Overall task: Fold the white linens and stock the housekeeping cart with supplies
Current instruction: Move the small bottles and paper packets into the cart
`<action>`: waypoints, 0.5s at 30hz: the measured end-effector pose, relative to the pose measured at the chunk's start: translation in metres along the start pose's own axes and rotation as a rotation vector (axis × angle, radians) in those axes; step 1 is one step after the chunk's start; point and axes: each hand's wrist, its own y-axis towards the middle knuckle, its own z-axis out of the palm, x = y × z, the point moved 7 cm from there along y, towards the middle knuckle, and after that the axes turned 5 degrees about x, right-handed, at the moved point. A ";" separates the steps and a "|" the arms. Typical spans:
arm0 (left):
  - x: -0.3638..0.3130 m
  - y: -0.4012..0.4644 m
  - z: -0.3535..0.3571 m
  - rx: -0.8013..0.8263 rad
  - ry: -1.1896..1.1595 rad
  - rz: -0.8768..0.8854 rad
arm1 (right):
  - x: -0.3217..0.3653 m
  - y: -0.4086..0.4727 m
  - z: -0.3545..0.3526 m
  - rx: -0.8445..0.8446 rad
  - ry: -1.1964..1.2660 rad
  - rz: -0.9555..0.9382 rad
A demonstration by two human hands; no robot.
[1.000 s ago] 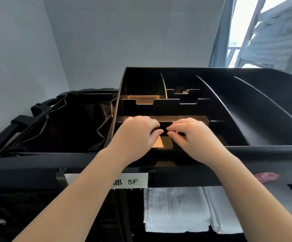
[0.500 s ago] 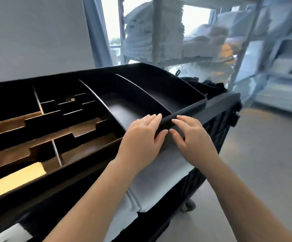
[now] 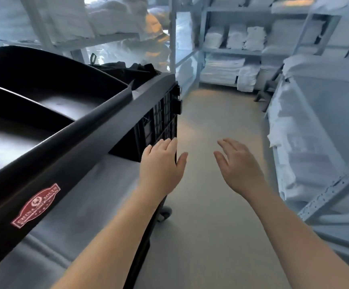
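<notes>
On my far left sits the housekeeping cart [image 3: 98, 122], black, its top tray [image 3: 44, 101] split by curved dividers into long dark compartments. A red badge [image 3: 36, 205] is stuck on the front rail of the tray (the lettering is too blurred for me to read). Below that rail a pale folded linen [image 3: 75, 205] lies flat on the cart's shelf, and a black latticed panel [image 3: 159, 122] closes the cart's end. A dark bag [image 3: 125, 68] bunches up at the far end of the cart, behind the tray. One caster wheel [image 3: 165, 213] shows under the cart, just past my left wrist.

My left hand [image 3: 161, 165] hovers palm down at the cart's corner, fingers straight and close together, thumb held out to the side; it holds nothing, and I cannot tell whether the fingertips touch the latticed panel. My right hand [image 3: 240, 165] hangs over the bare floor [image 3: 207, 122] of the aisle, well apart from the cart, fingers loosely spread and slightly bent, also holding nothing.

Behind the cart, metal shelving [image 3: 98, 37] carries heaps of white towels. Straight ahead, the far shelves [image 3: 232, 51] hold neat white linen stacks [image 3: 236, 37]. On my right, a long rack [image 3: 332, 197] is packed with more white folded sheets [image 3: 307, 130].
</notes>
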 end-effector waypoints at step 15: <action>-0.148 0.205 0.226 0.320 -0.033 0.216 | -0.288 0.095 0.032 0.034 0.006 0.391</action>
